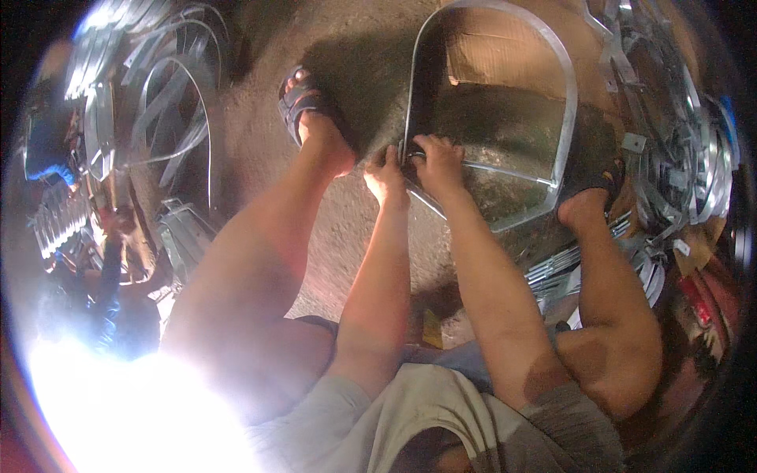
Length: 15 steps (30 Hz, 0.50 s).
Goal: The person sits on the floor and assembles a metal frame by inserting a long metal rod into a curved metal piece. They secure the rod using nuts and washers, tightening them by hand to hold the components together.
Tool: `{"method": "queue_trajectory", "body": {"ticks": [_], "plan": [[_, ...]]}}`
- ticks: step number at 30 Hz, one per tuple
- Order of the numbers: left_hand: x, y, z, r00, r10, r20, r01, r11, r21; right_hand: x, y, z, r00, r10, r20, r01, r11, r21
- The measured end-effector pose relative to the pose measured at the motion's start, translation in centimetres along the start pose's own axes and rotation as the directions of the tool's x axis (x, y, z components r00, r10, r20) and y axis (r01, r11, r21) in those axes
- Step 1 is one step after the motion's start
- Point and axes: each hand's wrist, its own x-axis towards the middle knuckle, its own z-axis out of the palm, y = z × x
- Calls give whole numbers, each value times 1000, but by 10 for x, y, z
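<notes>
An arch-shaped flat metal frame [569, 102] stands in front of me, rounded at its far end, with a thin crossbar [509, 173] spanning its nearer part. At the frame's left side, my left hand [385, 176] pinches the metal near the end of the crossbar. Just to the right, my right hand [441, 167] is closed around the same joint from inside the frame, its fingers curled over the edge. Both hands nearly touch. Whatever small part sits between the fingers is too dark to make out.
Bent metal strips [189, 102] lie heaped on the left, and curved metal bands [686, 158] on the right. Metal rods [560, 272] lie by my right leg. Beyond the frame is a cardboard sheet [505, 51]. My sandalled feet flank the work; bright glare covers the lower left.
</notes>
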Motion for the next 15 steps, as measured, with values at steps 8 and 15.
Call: {"method": "queue_trajectory", "body": {"ticks": [8, 15], "plan": [[3, -2, -1, 999, 35, -14, -33, 993, 118, 5, 6, 7, 996, 30, 87, -23, 996, -81], [-1, 2, 2, 999, 41, -19, -36, 975, 219, 21, 2, -5, 959, 150, 242, -138, 988, -67]]}}
